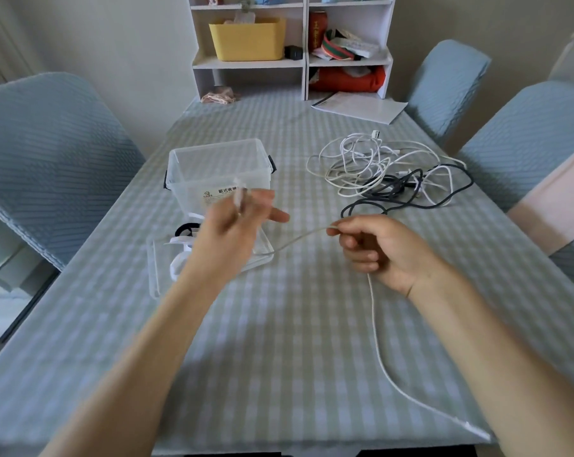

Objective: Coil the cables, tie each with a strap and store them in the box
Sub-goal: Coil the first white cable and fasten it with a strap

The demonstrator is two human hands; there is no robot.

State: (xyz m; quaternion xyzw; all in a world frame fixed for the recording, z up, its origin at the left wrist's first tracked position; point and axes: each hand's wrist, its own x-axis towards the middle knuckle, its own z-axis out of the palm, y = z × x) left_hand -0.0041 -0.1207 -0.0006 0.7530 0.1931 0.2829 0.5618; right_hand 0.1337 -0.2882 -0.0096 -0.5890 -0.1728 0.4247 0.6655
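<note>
A white cable (376, 328) runs between both hands above the checked table (279, 357). My left hand (236, 222) pinches its plug end, raised in front of the clear plastic box (218, 169). My right hand (377, 249) grips the cable farther along; the rest trails down past my right wrist to the table's front edge. A tangle of white and dark cables (387, 169) lies at the right back. Straps, white and black (183, 239), lie on the clear lid (155, 272) under my left hand.
A white shelf unit (292, 64) with a yellow bin stands at the far end of the table, papers (361, 107) in front of it. Blue-covered chairs (48, 159) stand at the left and right sides.
</note>
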